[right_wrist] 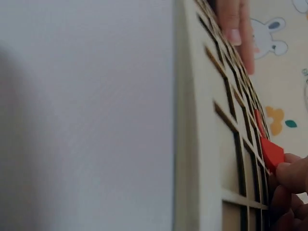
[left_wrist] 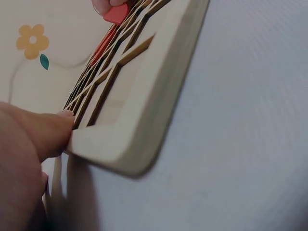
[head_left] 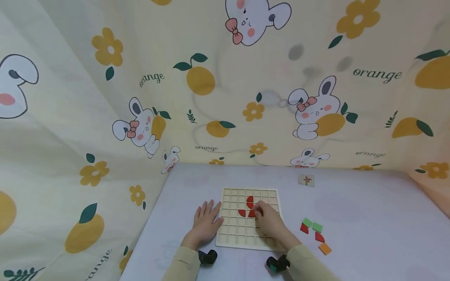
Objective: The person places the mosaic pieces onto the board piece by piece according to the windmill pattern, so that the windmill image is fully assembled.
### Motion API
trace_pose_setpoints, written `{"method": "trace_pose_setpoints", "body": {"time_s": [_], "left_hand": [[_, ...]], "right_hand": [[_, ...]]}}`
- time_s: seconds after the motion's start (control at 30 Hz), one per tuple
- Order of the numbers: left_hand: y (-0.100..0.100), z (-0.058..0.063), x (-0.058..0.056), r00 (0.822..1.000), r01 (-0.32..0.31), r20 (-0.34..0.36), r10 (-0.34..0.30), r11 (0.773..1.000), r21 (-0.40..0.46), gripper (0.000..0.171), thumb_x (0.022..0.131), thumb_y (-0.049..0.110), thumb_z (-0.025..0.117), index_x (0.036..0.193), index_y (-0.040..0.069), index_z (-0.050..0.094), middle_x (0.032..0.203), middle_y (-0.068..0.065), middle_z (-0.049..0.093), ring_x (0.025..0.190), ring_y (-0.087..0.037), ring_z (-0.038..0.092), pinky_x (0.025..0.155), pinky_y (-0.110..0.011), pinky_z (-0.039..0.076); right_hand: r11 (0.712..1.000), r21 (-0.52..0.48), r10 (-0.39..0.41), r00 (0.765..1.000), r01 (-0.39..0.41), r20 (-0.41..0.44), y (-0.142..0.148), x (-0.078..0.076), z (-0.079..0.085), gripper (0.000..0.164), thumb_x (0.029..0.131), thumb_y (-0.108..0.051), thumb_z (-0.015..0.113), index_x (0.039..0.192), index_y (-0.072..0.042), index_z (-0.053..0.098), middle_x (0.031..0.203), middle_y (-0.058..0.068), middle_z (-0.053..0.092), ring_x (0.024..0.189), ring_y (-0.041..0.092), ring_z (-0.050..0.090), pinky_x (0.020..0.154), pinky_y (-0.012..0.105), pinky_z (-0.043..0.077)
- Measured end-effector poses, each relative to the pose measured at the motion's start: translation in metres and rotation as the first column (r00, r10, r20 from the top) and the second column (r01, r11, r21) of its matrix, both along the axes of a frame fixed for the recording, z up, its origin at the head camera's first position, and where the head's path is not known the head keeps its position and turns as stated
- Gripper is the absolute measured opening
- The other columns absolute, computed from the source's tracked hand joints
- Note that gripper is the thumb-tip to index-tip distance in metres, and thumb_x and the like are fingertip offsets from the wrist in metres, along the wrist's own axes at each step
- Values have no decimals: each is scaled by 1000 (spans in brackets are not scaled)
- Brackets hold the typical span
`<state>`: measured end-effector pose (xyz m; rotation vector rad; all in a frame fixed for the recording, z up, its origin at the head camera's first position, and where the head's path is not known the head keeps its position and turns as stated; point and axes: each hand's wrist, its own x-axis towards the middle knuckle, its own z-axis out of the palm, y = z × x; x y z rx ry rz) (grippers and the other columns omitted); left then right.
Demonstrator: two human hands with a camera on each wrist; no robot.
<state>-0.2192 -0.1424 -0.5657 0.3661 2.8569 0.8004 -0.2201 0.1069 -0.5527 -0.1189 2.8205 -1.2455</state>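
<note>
A pale wooden grid board (head_left: 233,230) lies on the table. My left hand (head_left: 205,225) rests at its left side with the fingers spread straight. In the left wrist view its thumb (left_wrist: 53,132) touches the board's edge. Over the middle of the grid my right hand (head_left: 270,221) pinches a red quarter-round piece (right_wrist: 273,153) between thumb and fingertips. That piece stands tilted against the grid in the right wrist view. Other red quarter-round pieces lie in cells, one near the top (head_left: 250,199) and one to the left (head_left: 241,213). The right fingers partly cover the middle cells.
Right of the board lie loose pieces: green squares (head_left: 317,227), red quarter-rounds (head_left: 319,237) and an orange square (head_left: 325,248). A small pattern card (head_left: 306,180) is at the back right. A printed curtain (head_left: 218,93) hangs behind the table.
</note>
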Motion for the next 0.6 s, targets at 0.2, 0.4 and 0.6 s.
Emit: {"method": "trace_pose_setpoints", "body": {"time_s": [0.2, 0.4, 0.6], "left_hand": [[0, 3, 0, 1000, -5, -12, 5, 1000, -18, 58, 102, 39, 45, 153, 16, 30, 160, -13, 15, 146, -36, 2, 114, -55, -3], [-1, -1, -2, 1000, 2, -12, -2, 1000, -16, 58, 102, 40, 44, 153, 17, 29, 160, -13, 13, 146, -35, 0, 114, -54, -4], [2, -2, 1, 1000, -5, -20, 5, 1000, -10, 58, 101, 39, 46, 153, 16, 31, 160, -14, 15, 146, -35, 2, 114, -54, -3]], "right_hand": [[1000, 25, -4, 1000, 5, -26, -2, 1, 3, 8, 95, -8, 60, 96, -16, 62, 84, -5, 57, 74, 15, 52, 66, 30, 46], [1000, 3, -6, 1000, 6, -10, -3, 4, 4, 6, 95, -11, 61, 98, -16, 64, 85, -4, 57, 76, 15, 51, 67, 31, 46], [1000, 4, 11, 1000, -11, -24, -3, 8, 7, 7, 93, -12, 65, 99, -15, 64, 84, -4, 56, 75, 15, 50, 65, 30, 45]]}}
